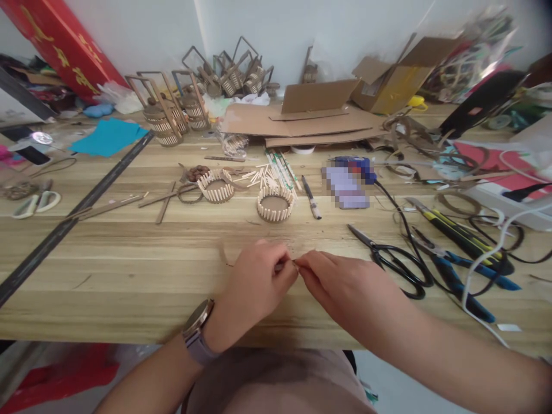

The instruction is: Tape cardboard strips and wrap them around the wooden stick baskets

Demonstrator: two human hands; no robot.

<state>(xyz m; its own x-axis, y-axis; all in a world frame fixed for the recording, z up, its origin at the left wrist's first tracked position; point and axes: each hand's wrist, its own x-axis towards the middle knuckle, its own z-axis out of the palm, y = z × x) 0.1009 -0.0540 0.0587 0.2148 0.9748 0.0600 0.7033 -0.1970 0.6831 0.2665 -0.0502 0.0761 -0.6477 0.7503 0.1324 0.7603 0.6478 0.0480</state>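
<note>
Low over the front of the table, my left hand [261, 279] and my right hand [340, 282] meet fingertip to fingertip. Both are closed in a pinch on a thin brown strip [224, 253]; its blurred end sticks out left of my left hand, and my fingers hide most of it. Beyond my hands stands a small round basket base [276, 215] ringed with short upright sticks. A similar stick ring [218, 188] sits to its left, beside loose light sticks [261, 174] and a pen [311, 198].
Black scissors [399, 261], pliers [457, 270], a yellow-black utility knife [457, 230] and a blue glue gun [357, 167] with its cable lie at right. Finished small baskets [164, 121] and flat cardboard [297, 123] stand behind. A long dark bar [77, 215] crosses the left side.
</note>
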